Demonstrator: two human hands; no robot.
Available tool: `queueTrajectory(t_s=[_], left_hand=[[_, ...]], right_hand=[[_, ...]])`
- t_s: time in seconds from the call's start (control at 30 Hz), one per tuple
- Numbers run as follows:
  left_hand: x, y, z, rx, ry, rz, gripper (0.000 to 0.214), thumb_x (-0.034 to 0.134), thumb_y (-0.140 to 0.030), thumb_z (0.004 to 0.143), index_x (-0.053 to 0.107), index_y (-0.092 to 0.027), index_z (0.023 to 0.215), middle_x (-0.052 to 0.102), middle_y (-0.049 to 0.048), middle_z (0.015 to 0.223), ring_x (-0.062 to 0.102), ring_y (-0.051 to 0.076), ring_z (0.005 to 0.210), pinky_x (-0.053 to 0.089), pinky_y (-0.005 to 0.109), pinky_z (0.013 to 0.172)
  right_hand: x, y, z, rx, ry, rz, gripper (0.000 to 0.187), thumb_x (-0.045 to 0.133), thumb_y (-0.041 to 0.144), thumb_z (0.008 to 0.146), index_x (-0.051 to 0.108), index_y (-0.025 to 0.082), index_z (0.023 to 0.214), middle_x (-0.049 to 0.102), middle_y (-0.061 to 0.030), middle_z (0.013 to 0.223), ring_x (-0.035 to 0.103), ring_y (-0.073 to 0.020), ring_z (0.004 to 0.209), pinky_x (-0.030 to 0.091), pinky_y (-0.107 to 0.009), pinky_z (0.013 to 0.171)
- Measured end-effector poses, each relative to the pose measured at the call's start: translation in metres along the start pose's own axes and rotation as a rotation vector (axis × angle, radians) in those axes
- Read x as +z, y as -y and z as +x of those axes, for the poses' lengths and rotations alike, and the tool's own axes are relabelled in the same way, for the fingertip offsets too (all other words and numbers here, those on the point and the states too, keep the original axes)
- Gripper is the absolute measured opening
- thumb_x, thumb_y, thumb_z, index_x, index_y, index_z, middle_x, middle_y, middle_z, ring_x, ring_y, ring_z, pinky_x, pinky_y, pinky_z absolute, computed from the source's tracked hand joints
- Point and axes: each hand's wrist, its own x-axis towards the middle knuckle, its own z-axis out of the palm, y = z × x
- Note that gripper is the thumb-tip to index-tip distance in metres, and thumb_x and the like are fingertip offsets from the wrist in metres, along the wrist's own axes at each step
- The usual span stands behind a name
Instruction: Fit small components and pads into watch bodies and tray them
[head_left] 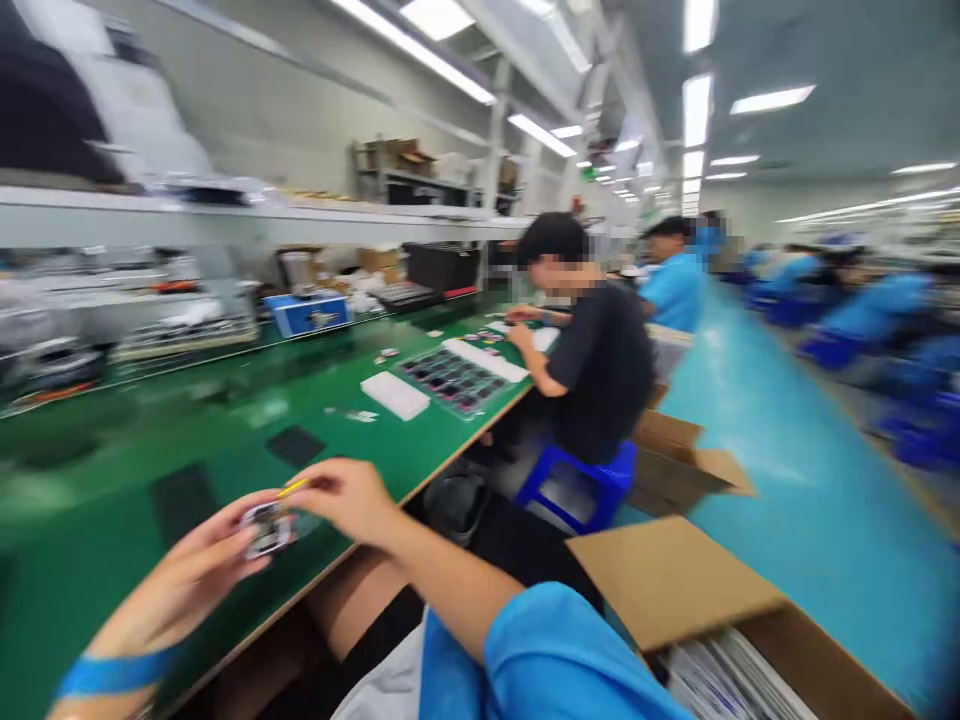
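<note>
My left hand (pixel 196 570) grips a small flat silvery-black part (pixel 266 528) between thumb and fingers, just above the near edge of the green workbench (pixel 97 560). A blue band circles that wrist. My right hand (pixel 346 497) is pinched on a thin yellow tool (pixel 292 488), whose tip points at the part. The picture is smeared by motion, so fine detail of the part is lost. Two dark flat pads (pixel 295 445) lie on the bench beyond my hands.
A person in black (pixel 600 360) sits on a blue stool (pixel 577 485) further along the bench, hands over a tray of small parts (pixel 454 380) and white sheets (pixel 395 394). Open cardboard boxes (pixel 675 585) stand at my right. Other workers in blue sit beyond.
</note>
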Motion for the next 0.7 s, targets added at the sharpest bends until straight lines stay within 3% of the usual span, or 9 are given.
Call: queueTrajectory(t_s=[0.03,0.13,0.37,0.6,0.7], left_hand=[[-0.002,0.005,-0.007,-0.016,-0.018,-0.033,0.048,0.083,-0.029,0.057,0.065,-0.021,0.102,0.069,0.0016,0.097,0.063,0.021,0.087,0.053,0.024,0.069],[0.004,0.023,-0.013,0.021,-0.061,-0.144,0.048,0.079,-0.025,0.063,0.063,-0.017,0.107,0.067,0.0092,0.103,0.065,0.020,0.087,0.053,0.024,0.071],[0.017,0.058,-0.012,0.106,-0.077,-0.209,0.038,0.075,-0.024,0.068,0.064,-0.016,0.103,0.067,0.0075,0.088,0.065,0.017,0.076,0.054,0.025,0.064],[0.026,0.068,-0.002,0.146,-0.267,-0.218,0.031,0.074,-0.031,0.068,0.063,-0.014,0.090,0.064,0.0048,0.074,0.064,0.016,0.066,0.052,0.023,0.053],[0.022,0.066,-0.001,0.145,-0.375,-0.205,0.031,0.073,-0.032,0.068,0.061,-0.013,0.089,0.066,0.0065,0.077,0.064,0.016,0.061,0.050,0.021,0.048]], right_hand=[[-0.001,-0.001,-0.001,0.027,0.010,0.087,0.028,0.072,0.038,0.070,0.069,0.019,0.090,0.068,-0.0009,0.080,0.064,-0.0165,0.077,0.050,-0.027,0.073],[-0.010,0.000,-0.002,0.057,0.098,0.090,0.026,0.072,0.037,0.070,0.071,0.019,0.090,0.067,-0.0025,0.083,0.063,-0.0153,0.078,0.051,-0.028,0.075],[-0.011,0.008,-0.012,-0.112,0.316,-0.263,0.019,0.058,0.025,0.085,0.069,0.025,0.100,0.065,-0.0036,0.091,0.060,-0.0150,0.087,0.050,-0.029,0.080],[-0.009,-0.012,0.003,-0.205,0.432,-0.335,0.022,0.055,0.025,0.087,0.067,0.025,0.104,0.065,-0.0040,0.091,0.061,-0.0154,0.086,0.050,-0.029,0.080],[-0.008,-0.025,0.015,-0.178,0.435,-0.305,0.022,0.056,0.025,0.086,0.067,0.024,0.104,0.066,-0.0045,0.093,0.061,-0.0158,0.087,0.049,-0.031,0.082]])
